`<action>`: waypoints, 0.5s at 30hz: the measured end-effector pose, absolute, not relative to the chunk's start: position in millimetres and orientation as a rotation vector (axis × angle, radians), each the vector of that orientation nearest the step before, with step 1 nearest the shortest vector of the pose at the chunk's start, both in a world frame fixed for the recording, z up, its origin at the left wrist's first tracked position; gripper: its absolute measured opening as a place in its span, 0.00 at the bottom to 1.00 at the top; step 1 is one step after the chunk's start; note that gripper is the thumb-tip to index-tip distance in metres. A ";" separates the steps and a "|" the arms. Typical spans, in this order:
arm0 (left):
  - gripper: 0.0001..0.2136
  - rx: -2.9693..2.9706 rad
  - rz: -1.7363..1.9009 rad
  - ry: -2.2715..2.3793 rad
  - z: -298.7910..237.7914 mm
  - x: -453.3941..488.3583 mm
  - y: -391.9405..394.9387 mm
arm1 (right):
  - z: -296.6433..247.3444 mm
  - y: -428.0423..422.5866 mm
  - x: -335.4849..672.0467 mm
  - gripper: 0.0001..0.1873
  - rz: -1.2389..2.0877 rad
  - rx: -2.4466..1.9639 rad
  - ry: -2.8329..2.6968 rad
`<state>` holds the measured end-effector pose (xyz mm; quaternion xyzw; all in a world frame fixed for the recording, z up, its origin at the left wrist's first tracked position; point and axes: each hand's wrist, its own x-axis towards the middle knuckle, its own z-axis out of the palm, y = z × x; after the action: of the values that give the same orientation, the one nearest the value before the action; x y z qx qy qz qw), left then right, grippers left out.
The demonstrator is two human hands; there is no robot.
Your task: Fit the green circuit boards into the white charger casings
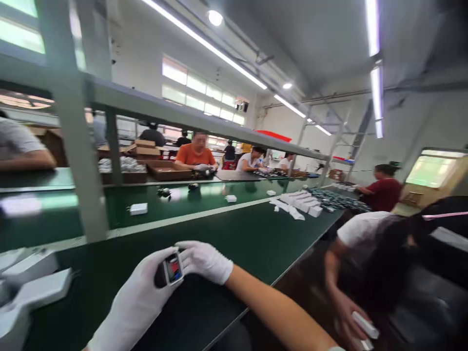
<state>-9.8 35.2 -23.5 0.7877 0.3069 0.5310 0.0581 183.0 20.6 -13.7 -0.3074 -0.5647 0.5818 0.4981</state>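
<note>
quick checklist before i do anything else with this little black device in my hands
1. Left hand gloved: ok, white glove on.
2. Right hand gloved: ok, white glove on.
3. Right forearm covered: not ok, bare above the glove.
4. Small black device held: ok, both hands are around it.
5. Device screen readable: cannot tell, it shows red and blue but is too small to read.
6. Co-worker's hand apart from yours: ok, it is off to the right, holding a white item.
</note>
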 end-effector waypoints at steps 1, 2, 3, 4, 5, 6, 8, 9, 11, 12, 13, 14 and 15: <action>0.17 2.446 1.577 0.950 -26.5 -21.8 28.0 | -25.1 26.8 169.9 0.19 1.446 -0.705 -1.327; 0.19 2.494 1.563 0.931 -27.0 -29.6 22.0 | -33.9 31.4 162.7 0.22 1.453 -0.676 -1.276; 0.21 2.516 1.546 0.911 -25.2 -33.7 17.2 | -40.2 35.1 160.6 0.26 1.447 -0.654 -1.226; 0.22 2.530 1.548 0.860 -21.9 -34.9 13.3 | -44.3 38.1 162.2 0.27 1.448 -0.644 -1.197; 0.22 2.537 1.557 0.799 -17.7 -34.3 9.9 | -46.7 40.3 165.6 0.27 1.444 -0.643 -1.174; 0.23 2.536 1.572 0.739 -13.1 -32.8 6.8 | -47.8 41.5 169.6 0.27 1.440 -0.649 -1.162; 0.23 2.536 1.597 0.642 -5.0 -29.9 0.8 | -47.5 41.2 175.4 0.25 1.429 -0.672 -1.154; 0.23 2.541 1.597 0.617 -2.0 -29.2 -2.0 | -46.6 40.1 176.4 0.24 1.422 -0.685 -1.155; 0.23 2.556 1.583 0.608 1.5 -29.2 -6.2 | -44.1 37.0 175.5 0.23 1.406 -0.707 -1.159; 0.23 2.566 1.571 0.616 2.2 -29.5 -7.7 | -42.7 35.2 174.3 0.23 1.400 -0.718 -1.163; 0.23 2.575 1.559 0.627 2.4 -30.0 -8.6 | -41.0 33.5 173.1 0.22 1.395 -0.728 -1.170; 0.22 2.581 1.550 0.640 2.2 -30.4 -9.1 | -39.4 31.8 172.2 0.21 1.390 -0.740 -1.178; 0.22 2.586 1.538 0.651 1.7 -30.8 -9.4 | -37.7 30.3 171.5 0.21 1.386 -0.752 -1.189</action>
<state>-30.8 -9.4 1.7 0.8396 0.2115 0.4994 0.0314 171.5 30.3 -37.7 -0.3178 -0.5024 0.5857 0.5510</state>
